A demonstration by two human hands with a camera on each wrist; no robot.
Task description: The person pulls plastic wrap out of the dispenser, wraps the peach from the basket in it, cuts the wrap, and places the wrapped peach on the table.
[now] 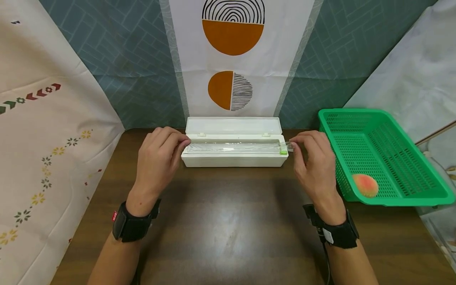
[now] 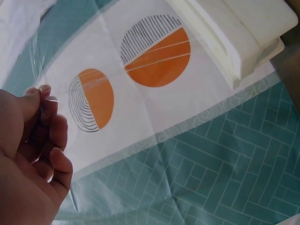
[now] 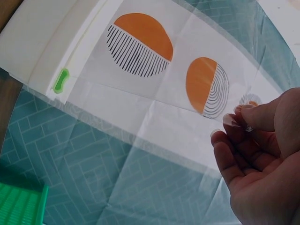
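Head view, from the left: the left hand pinches one end of clear cling film between thumb and fingertip. The film stretches across a white cling-film dispenser, its hinged lid raised behind, a green slider at its right end. The right hand pinches the film's other end. Farther right, a peach lies in a green plastic basket.
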